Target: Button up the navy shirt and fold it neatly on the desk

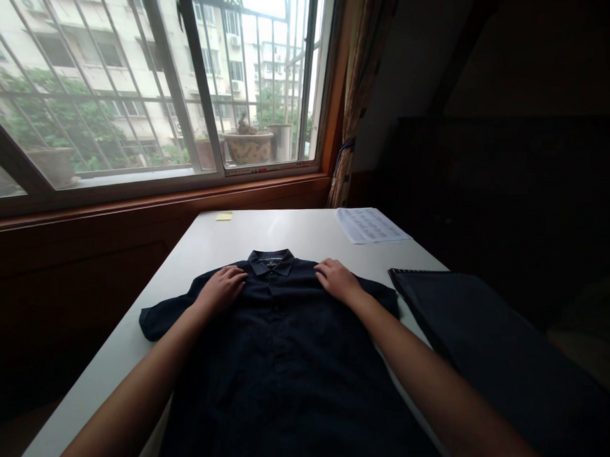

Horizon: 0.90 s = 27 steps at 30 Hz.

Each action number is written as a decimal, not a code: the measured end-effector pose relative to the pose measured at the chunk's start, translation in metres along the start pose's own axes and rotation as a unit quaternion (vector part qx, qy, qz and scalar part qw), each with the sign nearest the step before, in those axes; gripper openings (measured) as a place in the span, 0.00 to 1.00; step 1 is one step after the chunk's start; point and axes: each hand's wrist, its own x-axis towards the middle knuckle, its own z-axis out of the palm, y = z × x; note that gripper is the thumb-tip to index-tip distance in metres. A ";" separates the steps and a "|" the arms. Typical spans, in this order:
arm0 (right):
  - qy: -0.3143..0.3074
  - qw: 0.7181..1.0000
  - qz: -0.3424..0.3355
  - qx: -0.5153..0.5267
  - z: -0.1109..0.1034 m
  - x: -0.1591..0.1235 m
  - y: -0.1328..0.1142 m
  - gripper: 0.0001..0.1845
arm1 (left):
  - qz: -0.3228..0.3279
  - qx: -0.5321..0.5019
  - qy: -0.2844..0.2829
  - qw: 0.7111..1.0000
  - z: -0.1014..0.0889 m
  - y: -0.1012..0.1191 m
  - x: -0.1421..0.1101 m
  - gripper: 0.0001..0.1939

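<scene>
A dark navy short-sleeved polo shirt (282, 362) lies flat, front up, on a white table (205, 248), collar pointing away from me. My left hand (221, 289) rests palm down on the shirt's left shoulder, just beside the collar, fingers stretched out and close together. My right hand (337, 279) lies flat on the right shoulder in the same way. Neither hand grips the cloth. Both sleeves are spread out to the sides.
A dark folder or laptop (489, 342) lies at the table's right edge, partly over it. A printed sheet of paper (369, 225) sits at the far right, a yellow sticky note (224, 216) at the far edge. A barred window (144, 87) is behind.
</scene>
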 end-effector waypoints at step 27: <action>-0.078 0.994 -0.053 0.051 0.050 0.081 -0.014 0.30 | -0.088 0.003 -0.067 0.994 0.041 0.012 0.058 0.33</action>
